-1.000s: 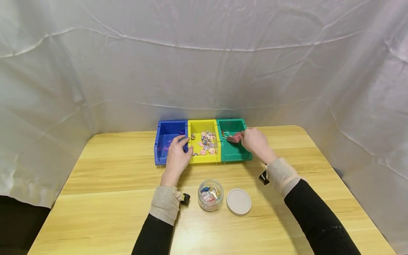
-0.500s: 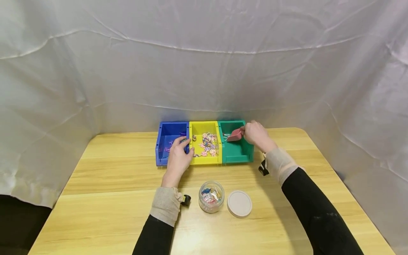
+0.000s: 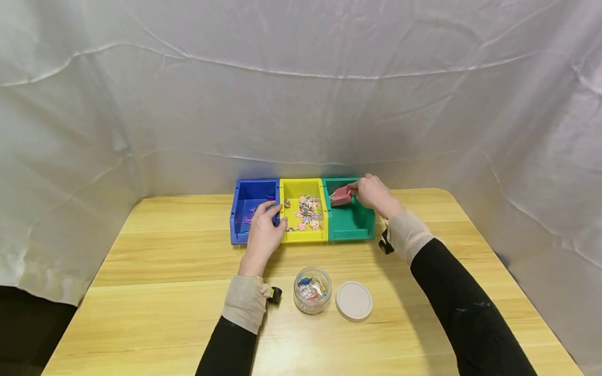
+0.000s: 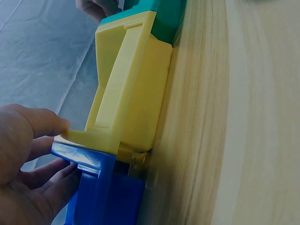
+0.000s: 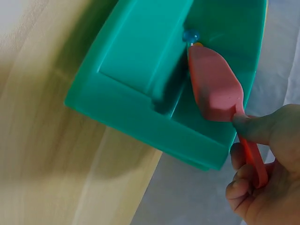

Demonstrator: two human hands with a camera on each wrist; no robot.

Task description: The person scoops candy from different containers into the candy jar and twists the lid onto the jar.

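Observation:
Blue point(image 3: 244, 216), yellow point(image 3: 303, 232) and green point(image 3: 352, 224) bins stand side by side at the table's far edge. My left hand point(image 3: 271, 215) grips the wall where the blue bin point(image 4: 108, 192) meets the yellow bin point(image 4: 131, 93). Its thumb point(image 4: 44, 124) lies on the yellow rim and its fingers reach inside the blue one. My right hand point(image 3: 362, 190) pinches the handle of a pink scoop point(image 3: 342, 196) over the back of the green bin. The scoop point(image 5: 215, 86) points into the green bin point(image 5: 140, 75), close to a blue-headed pin point(image 5: 191, 35).
A small glass jar point(image 3: 312, 290) with colourful bits stands open near the table's middle, its white lid point(image 3: 354, 300) just to its right. Several small coloured pieces lie in the yellow bin. A white cloth backdrop point(image 3: 301, 104) hangs round the wooden table point(image 3: 164, 261).
My right hand has carried the pink scoop up and toward the back of the green bin. My left hand keeps its grip on the bins.

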